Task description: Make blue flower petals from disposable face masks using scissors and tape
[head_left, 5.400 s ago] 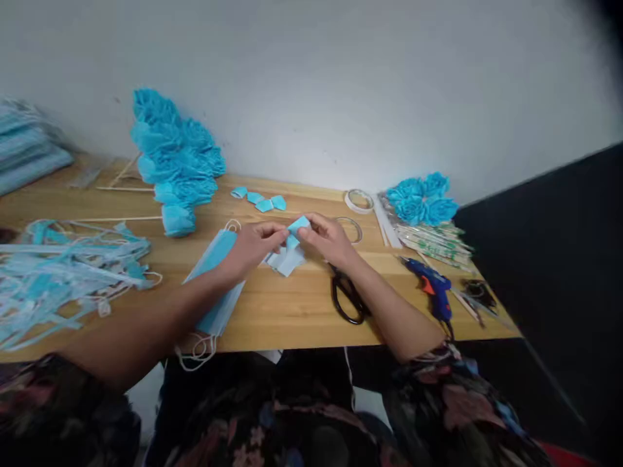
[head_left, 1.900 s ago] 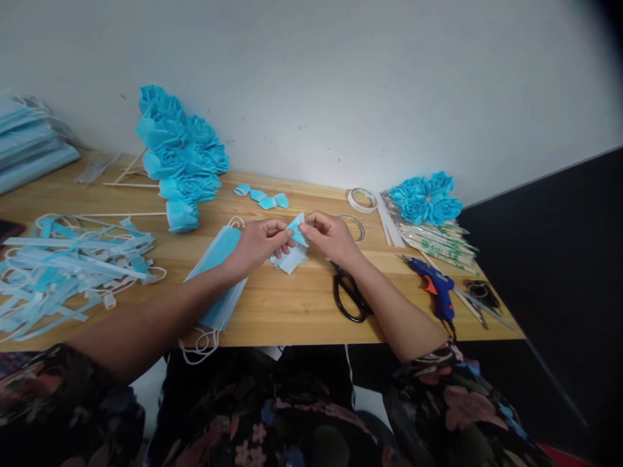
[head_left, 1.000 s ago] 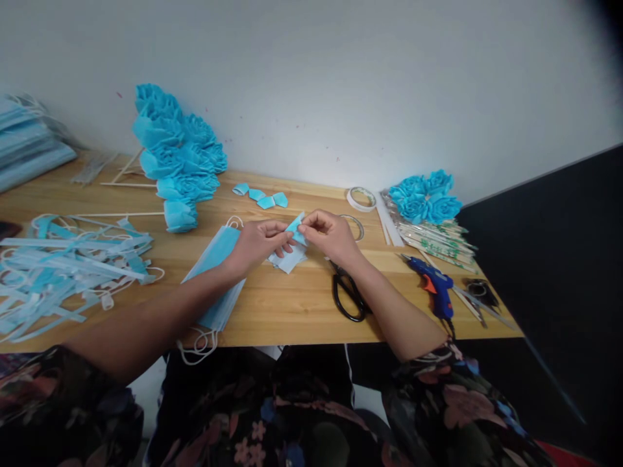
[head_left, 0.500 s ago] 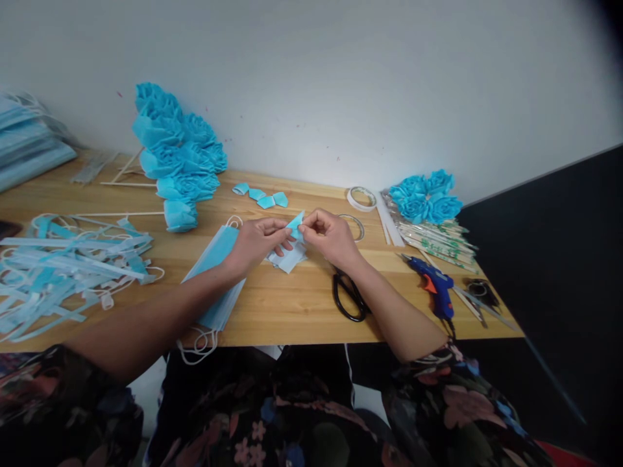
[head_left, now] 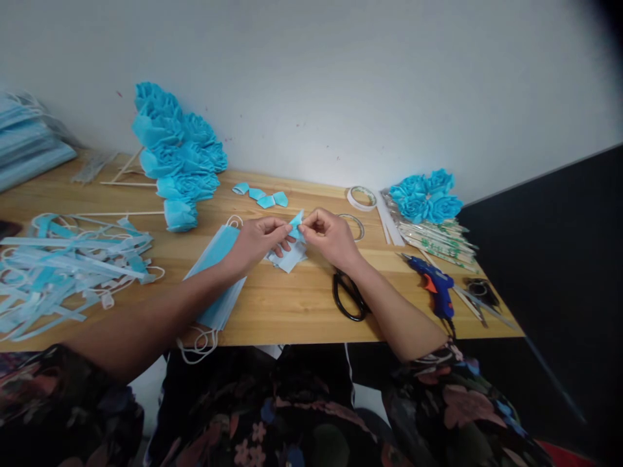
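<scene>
Between my hands is a small piece of blue mask fabric [head_left: 295, 224], partly folded. My left hand [head_left: 263, 240] pinches its left side between thumb and fingers. On the other side, my right hand [head_left: 328, 235] grips it with thumb and forefinger. Just below lie pale cut fabric squares [head_left: 290, 259] on the wooden table [head_left: 287, 305]. Several folded blue pieces [head_left: 265, 202] sit behind my hands. A stack of blue face masks [head_left: 217, 311] lies under my left forearm. Black-handled scissors [head_left: 349, 298] rest beside my right forearm, their blades hidden.
Blue fabric flowers on sticks [head_left: 180, 155] stand at the back left, with more flowers [head_left: 426, 198] at the right. Mask trimmings [head_left: 73, 266] heap at the left. A blue glue gun [head_left: 438, 288], a tape roll [head_left: 361, 198] and bundled sticks [head_left: 442, 243] lie to the right.
The blue piece between my fingers has altered shape slightly, its top corner now smaller. Both hands stay in nearly the same place.
</scene>
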### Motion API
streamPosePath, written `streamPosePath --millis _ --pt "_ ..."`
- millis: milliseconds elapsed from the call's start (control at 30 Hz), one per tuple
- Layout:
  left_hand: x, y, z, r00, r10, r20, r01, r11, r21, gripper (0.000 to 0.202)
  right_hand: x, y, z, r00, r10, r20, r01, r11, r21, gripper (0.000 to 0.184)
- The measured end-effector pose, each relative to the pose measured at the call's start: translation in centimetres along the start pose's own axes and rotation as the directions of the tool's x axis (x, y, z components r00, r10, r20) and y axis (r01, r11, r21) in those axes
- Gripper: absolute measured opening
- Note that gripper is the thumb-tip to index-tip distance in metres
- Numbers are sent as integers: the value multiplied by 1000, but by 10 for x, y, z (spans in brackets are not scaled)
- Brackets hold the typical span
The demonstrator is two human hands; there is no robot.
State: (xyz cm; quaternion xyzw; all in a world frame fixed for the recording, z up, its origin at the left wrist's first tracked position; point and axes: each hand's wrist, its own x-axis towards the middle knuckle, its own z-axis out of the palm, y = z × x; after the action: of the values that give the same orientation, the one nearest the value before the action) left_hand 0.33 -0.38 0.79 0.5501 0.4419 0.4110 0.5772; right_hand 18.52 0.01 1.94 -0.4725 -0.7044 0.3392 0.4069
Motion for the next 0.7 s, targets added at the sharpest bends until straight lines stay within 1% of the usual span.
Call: streamPosePath --millis 100,167,233,300,367,433,533,633,700 --pt "1 -2 -1 999 -2 43 1 1000 11 22 0 1 0 1000 -11 11 11 1000 -2 17" --pt "1 -3 -2 999 14 39 -14 1000 2 22 0 3 0 1000 0 14 -1 1000 18 18" --pt "1 -3 -2 999 36 26 -36 999 -11 23 1 5 -1 999 31 13 -32 996 82 20" --pt "1 -3 -2 998 55 17 -55 998 -20 24 3 7 -3 997 73 9 -73 983 169 30" --pt "1 -2 -2 998 69 13 -69 997 -17 25 4 7 -5 996 89 31 -93 970 226 40" --pt "0 -2 -2 997 74 12 -73 997 -11 25 4 6 -6 994 75 76 -90 970 224 42" --pt "-1 -1 -1 998 70 10 -70 998 -8 26 3 6 -4 990 72 118 -91 983 161 38" --pt "-1 -1 -1 998 59 17 -59 998 -17 28 3 6 -1 991 94 92 -106 985 136 38" --pt "0 -1 -1 999 47 10 -46 997 -56 32 3 7 -1 993 98 72 -107 985 134 37"
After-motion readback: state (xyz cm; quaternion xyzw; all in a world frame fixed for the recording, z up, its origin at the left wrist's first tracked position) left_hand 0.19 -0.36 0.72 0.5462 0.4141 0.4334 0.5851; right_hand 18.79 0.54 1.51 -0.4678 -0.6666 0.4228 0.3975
